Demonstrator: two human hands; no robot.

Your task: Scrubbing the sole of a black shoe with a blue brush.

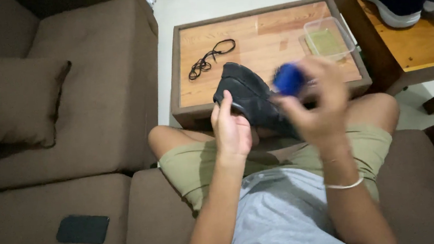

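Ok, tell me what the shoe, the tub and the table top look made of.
Shoe: matte black, probably fabric or suede; no shine. Tub: clear plastic, see-through walls, yellowish liquid inside. Table: varnished wood, visible grain, orange-brown planks with a soft glare, darker frame.

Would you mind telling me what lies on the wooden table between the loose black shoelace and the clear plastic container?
In the head view, only bare wooden tabletop lies between the black shoelace and the clear plastic container; nothing rests on that stretch.
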